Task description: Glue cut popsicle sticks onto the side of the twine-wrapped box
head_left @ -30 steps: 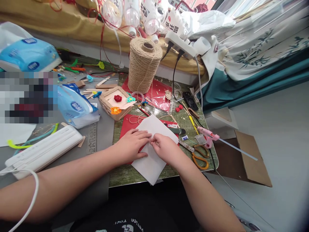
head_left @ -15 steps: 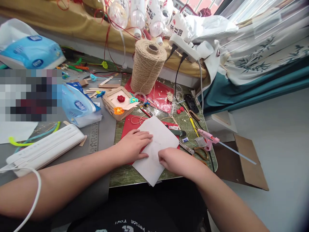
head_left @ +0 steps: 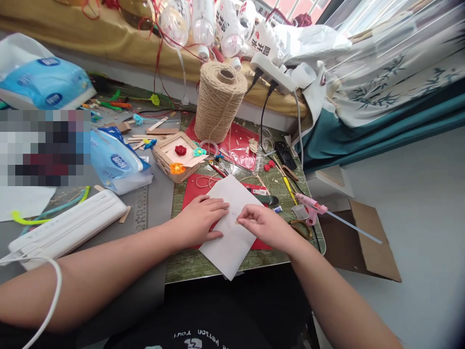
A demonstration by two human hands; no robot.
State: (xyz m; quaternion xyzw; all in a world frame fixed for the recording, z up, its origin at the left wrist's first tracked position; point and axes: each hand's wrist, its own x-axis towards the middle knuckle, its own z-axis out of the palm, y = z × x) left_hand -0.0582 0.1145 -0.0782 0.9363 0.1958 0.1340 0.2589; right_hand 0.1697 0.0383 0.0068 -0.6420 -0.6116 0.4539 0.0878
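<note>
A white sheet of paper (head_left: 232, 237) lies tilted on red card (head_left: 192, 189) at the near edge of the green table. My left hand (head_left: 199, 219) rests flat on the paper's left side, fingers stretched out. My right hand (head_left: 263, 224) sits on the paper's right part with thumb and fingers pinched together at a small tan speck on the sheet; what it pinches is too small to name.
A big spool of jute twine (head_left: 218, 102) stands behind, with a small stick frame holding paper flowers (head_left: 178, 156). A pink glue gun (head_left: 312, 206), scissors (head_left: 300, 228), tissue packs (head_left: 116, 162), a white case (head_left: 69, 225) and a power strip (head_left: 272, 72) surround the paper.
My right hand slid down the paper's right edge, then came back up to the middle of the sheet. The left hand stayed pressed on the paper.
</note>
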